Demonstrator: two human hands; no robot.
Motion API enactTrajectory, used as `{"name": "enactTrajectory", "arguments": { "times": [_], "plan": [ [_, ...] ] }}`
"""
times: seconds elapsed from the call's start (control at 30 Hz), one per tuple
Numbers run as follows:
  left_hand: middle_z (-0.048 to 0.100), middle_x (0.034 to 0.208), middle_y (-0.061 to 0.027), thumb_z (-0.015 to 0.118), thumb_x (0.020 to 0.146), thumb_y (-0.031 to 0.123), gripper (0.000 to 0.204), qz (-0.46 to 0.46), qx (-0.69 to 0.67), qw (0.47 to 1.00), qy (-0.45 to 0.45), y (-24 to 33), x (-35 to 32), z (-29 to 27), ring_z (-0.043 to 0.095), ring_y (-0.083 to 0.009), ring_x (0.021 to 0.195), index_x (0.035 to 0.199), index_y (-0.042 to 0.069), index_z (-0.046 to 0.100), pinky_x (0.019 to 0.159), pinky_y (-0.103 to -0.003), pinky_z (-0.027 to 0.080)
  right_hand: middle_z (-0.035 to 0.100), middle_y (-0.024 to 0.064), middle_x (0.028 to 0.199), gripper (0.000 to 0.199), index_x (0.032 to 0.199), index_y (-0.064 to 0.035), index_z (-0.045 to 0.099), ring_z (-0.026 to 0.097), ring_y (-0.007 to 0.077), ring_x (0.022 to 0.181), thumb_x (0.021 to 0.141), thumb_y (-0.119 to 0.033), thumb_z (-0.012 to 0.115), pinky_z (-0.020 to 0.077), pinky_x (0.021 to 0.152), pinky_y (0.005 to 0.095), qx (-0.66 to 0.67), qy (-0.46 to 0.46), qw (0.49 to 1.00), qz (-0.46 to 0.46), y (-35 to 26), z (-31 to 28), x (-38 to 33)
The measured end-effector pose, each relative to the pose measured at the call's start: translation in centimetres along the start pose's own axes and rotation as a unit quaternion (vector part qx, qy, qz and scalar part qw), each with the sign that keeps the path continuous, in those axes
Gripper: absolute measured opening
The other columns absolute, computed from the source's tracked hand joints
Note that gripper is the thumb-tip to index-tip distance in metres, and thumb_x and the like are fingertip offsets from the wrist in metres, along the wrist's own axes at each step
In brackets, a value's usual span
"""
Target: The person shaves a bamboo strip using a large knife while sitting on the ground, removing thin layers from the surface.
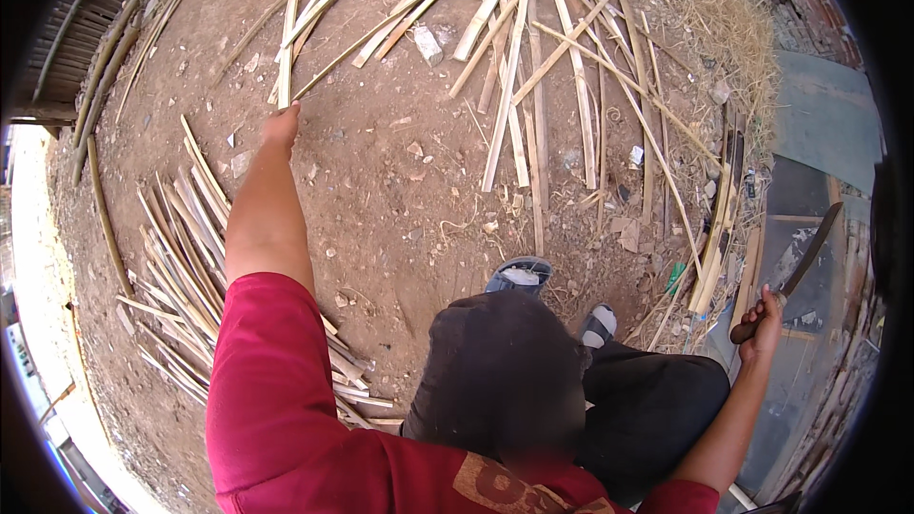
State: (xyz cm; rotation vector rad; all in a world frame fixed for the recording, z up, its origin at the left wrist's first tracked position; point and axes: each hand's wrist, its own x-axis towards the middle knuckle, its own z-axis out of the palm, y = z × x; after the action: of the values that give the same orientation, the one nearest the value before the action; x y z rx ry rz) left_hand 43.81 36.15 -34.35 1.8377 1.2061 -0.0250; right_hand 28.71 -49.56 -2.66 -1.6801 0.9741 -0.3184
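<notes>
My left hand (282,126) reaches far forward on the left, its fingers closed at the near end of a long pale bamboo strip (288,38). The strip runs away from me toward the far edge, and other strips lie close beside it. Out at the right, my right hand (762,326) is wrapped round the wooden handle of a machete (811,252). Its long dark blade points up and away to the right, clear of the strips. The fingertips of my left hand are too small to make out well.
Many split bamboo strips (519,67) lie fanned over the dirt ahead. Another bundle of strips (195,266) is at my left. Dry straw (733,48), grey sheets (824,124) and a brick wall line the right side. Stones dot the ground by my feet.
</notes>
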Motion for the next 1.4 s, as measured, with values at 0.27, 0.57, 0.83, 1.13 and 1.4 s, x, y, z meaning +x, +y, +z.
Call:
{"name": "enactTrajectory", "arguments": {
  "times": [0.27,0.57,0.83,1.13,1.4],
  "plan": [
    [0.065,0.101,-0.0093,0.077,0.088,0.048,0.058,-0.058,-0.137,0.988,-0.039,-1.0,1.2,0.2,0.059,-0.0196,0.086,0.119,0.000,0.068,0.068,-0.037,0.049,0.044,-0.0064,0.067,0.026,0.088,-0.0183,0.053,0.040,0.0066,0.053,0.090,-0.026,0.078,0.0327,0.050,0.0232,-0.008,-0.008,1.000,-0.008,-0.9,1.2,-1.1],
    [0.072,0.086,-0.0109,0.088,0.076,0.023,0.033,0.002,-0.047,0.997,0.062,-3.6,-5.0,2.1,0.068,-0.0231,0.077,0.098,0.002,0.075,0.072,-0.038,0.054,0.044,-0.0061,0.067,0.026,0.087,-0.0180,0.053,0.040,0.0075,0.054,0.090,-0.026,0.078,0.0336,0.050,0.0245,-0.003,-0.014,1.000,-0.015,-0.7,0.7,-0.9],
    [0.071,0.106,-0.0204,0.076,0.084,0.020,0.032,-0.031,0.023,0.997,0.062,-7.5,-11.1,-0.4,0.069,-0.0326,0.099,0.109,0.001,0.070,0.086,-0.041,0.054,0.046,-0.0049,0.069,0.021,0.092,-0.0151,0.055,0.043,0.0079,0.055,0.091,-0.021,0.075,0.0350,0.051,0.0245,0.011,-0.040,0.999,-0.030,-0.7,0.3,-1.6],
    [0.067,0.098,-0.0148,0.059,0.103,0.018,0.026,0.252,-0.005,0.881,0.400,-4.7,-28.0,-15.6,0.062,-0.0230,0.082,0.119,-0.001,0.066,0.075,-0.037,0.051,0.047,-0.0053,0.068,0.020,0.092,-0.0140,0.056,0.043,0.0060,0.054,0.092,-0.020,0.075,0.0363,0.048,0.0225,0.004,-0.065,0.993,-0.098,-0.1,-2.3,-1.8],
    [0.072,0.098,-0.0153,0.062,0.101,0.015,0.018,0.531,0.105,0.699,0.468,16.2,-40.8,-29.0,0.072,-0.0246,0.083,0.111,0.002,0.070,0.073,-0.035,0.055,0.052,-0.0033,0.070,0.018,0.095,-0.0085,0.060,0.045,0.0061,0.055,0.090,-0.017,0.076,0.0348,0.051,0.0244,0.005,-0.113,0.984,-0.141,-0.1,-5.9,-2.4]
  ]
}}
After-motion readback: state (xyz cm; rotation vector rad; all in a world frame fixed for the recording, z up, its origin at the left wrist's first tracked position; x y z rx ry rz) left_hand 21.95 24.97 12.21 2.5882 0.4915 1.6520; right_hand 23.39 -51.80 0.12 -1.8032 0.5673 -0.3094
